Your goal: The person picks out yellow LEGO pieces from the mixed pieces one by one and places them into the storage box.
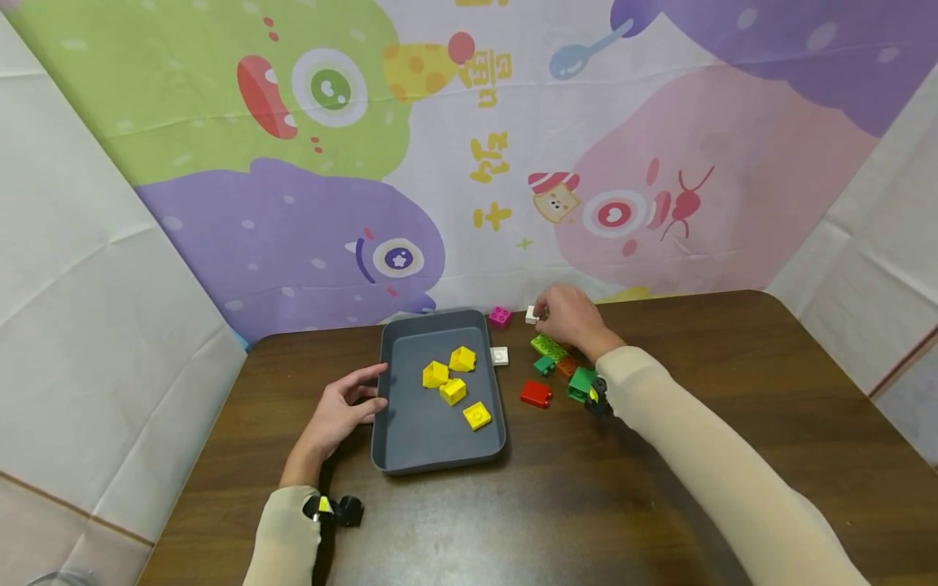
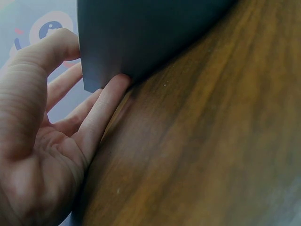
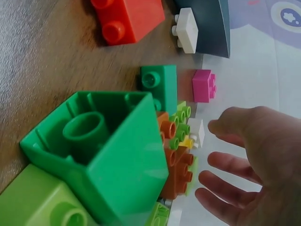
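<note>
A dark grey tray point(image 1: 440, 465) holds several yellow bricks point(image 1: 477, 416). My left hand point(image 1: 344, 415) is at its left side, fingers spread; in the left wrist view the fingertips point(image 2: 123, 81) touch the tray's outer wall point(image 2: 141, 37). My right hand point(image 1: 572, 316) reaches over the loose bricks to a small white brick point(image 1: 531, 315) at the back of the table. In the right wrist view, its fingers are parted and bent slightly, with the thumb point(image 3: 225, 123) beside that white brick point(image 3: 196, 133). Nothing is gripped in either hand.
Right of the tray lie a magenta brick point(image 1: 500, 317), another white brick point(image 1: 500, 356), a red brick point(image 1: 536, 394), a lime brick point(image 1: 548, 347), an orange-brown brick point(image 1: 567, 367) and green bricks point(image 1: 581, 383). A printed cloth point(image 1: 484, 260) hangs behind the wooden table point(image 1: 572, 505).
</note>
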Tool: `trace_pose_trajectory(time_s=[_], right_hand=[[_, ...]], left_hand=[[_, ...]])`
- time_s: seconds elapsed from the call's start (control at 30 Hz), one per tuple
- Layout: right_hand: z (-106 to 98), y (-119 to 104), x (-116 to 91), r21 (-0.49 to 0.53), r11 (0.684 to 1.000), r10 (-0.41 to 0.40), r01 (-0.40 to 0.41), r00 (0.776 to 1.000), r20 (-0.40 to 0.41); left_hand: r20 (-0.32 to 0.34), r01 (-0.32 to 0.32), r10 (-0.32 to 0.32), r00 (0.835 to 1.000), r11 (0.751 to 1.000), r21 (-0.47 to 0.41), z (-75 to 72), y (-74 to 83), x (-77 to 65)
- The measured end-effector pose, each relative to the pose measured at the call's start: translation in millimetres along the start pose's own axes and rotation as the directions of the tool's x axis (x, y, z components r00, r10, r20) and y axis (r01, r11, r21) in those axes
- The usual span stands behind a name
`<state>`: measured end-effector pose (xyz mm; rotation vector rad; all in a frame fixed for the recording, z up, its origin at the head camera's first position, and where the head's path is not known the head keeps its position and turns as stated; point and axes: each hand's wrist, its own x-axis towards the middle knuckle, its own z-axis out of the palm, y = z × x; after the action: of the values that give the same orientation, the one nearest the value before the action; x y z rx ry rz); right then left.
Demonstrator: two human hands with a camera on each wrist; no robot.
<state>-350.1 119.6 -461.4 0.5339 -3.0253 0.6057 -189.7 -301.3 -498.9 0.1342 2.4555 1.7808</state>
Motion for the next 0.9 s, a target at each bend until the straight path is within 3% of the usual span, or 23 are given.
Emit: trace_pose_trajectory(time_s=[0.13, 0.23, 0.37, 0.6, 0.9], right_hand=[[-17.1, -17.1, -18.5, 0.015, 0.999, 0.036, -0.037, 0.997, 0.069], [-18.5, -18.5, -21.9, 0.006, 0.999, 0.050, -0.051, 0.994, 0.101], [-5.9, -1.3, -8.4, 0.005, 0.999, 0.044, -0.045, 0.991, 0.123], [45.6, 52.7, 32.9, 0.005, 1.000, 0.019, -0.020, 0.996, 0.086], [53.5, 58.3, 35.6, -0.011, 1.000, 0.010, -0.009, 0.996, 0.090]], left_hand=[[0.000, 0.002, -0.002, 1.000, 1.000, 0.003, 0.3, 0.5, 0.1], [0.001, 0.005, -0.005, 1.000, 1.000, 0.004, 0.4, 0.7, 0.0], [0.000, 0.010, -0.010, 1.000, 1.000, 0.005, 0.4, 0.8, -0.3], [0.000, 0.006, -0.006, 1.000, 1.000, 0.006, -0.2, 0.3, 0.0], [-0.003, -0.001, 0.001, 1.000, 1.000, 0.004, -0.1, 0.3, -0.2]])
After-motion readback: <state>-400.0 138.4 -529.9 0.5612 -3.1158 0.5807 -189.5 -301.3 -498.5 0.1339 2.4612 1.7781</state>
